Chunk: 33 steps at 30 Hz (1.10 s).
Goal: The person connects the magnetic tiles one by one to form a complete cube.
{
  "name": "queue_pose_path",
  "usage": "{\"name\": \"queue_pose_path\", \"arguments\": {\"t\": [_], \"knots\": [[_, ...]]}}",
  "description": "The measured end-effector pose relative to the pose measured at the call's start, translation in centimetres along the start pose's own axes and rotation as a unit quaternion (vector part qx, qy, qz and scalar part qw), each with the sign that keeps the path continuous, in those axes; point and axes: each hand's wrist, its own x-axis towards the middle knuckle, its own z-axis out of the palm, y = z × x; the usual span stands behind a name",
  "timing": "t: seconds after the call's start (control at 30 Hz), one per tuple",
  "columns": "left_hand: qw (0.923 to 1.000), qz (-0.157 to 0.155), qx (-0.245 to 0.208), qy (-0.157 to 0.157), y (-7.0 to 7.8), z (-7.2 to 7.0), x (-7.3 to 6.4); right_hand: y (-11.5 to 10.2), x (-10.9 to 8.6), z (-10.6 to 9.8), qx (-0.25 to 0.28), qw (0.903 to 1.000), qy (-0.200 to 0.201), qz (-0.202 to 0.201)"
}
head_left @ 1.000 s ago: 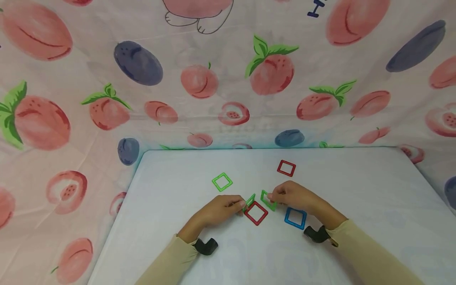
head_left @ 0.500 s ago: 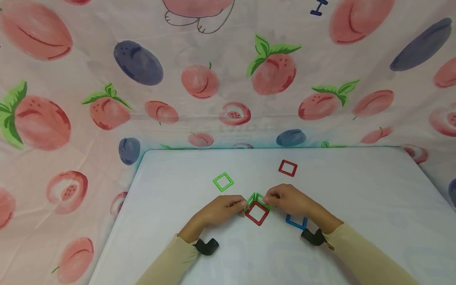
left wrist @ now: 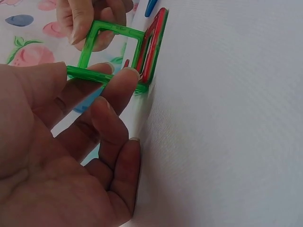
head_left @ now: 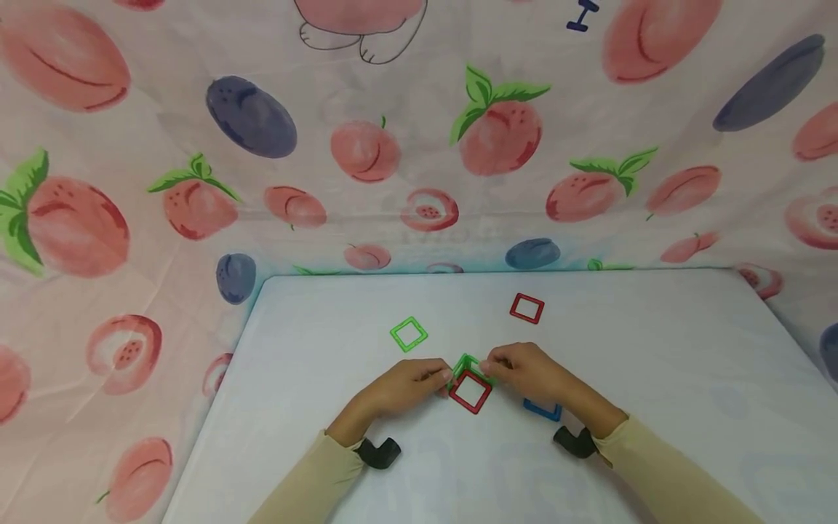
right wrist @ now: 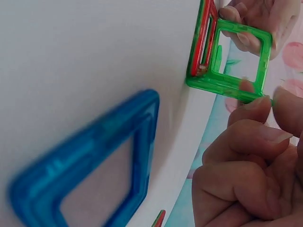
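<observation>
A red square frame [head_left: 470, 391] lies flat on the white table. Two green square frames [head_left: 466, 364] stand upright along its far edges and meet at a corner. My left hand [head_left: 444, 376] pinches the left green frame [left wrist: 90, 75] between thumb and forefinger. My right hand [head_left: 492, 364] pinches the right green frame [right wrist: 236, 61] by its outer edge. In the left wrist view the red frame [left wrist: 154, 45] shows edge-on against the table. In the right wrist view my right hand [right wrist: 265, 101] has its fingers curled round the green edge.
A blue square frame [head_left: 542, 410] lies flat just under my right wrist, large in the right wrist view [right wrist: 90, 161]. A loose green frame [head_left: 409, 334] and a loose red frame [head_left: 527, 308] lie farther back. A fruit-print cloth [head_left: 196, 204] hangs behind the table [head_left: 655, 349].
My right hand has carried its green frame leftward until it stands against the other green frame over the red one. My right wrist now covers more of the blue frame.
</observation>
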Motion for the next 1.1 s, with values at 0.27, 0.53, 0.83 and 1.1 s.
{"name": "queue_pose_path", "arguments": {"t": [0.27, 0.53, 0.83, 1.1], "knots": [[1.0, 0.004, -0.007, -0.003, -0.2, 0.0, 0.2, -0.2, -0.5, -1.1, 0.007, 0.9999, 0.002, -0.007], [0.9998, 0.002, -0.013, -0.016, -0.4, -0.2, 0.2, -0.1, -0.1, -0.7, 0.011, 0.9998, 0.001, -0.014], [0.9997, 0.008, -0.01, -0.02, -0.5, -0.2, 0.1, 0.1, 0.0, -0.2, 0.0, 0.9999, 0.007, 0.012], [0.996, -0.03, -0.084, 0.01, -0.5, 0.0, 0.2, 0.3, 0.2, 0.0, 0.007, 0.9993, 0.002, -0.037]]}}
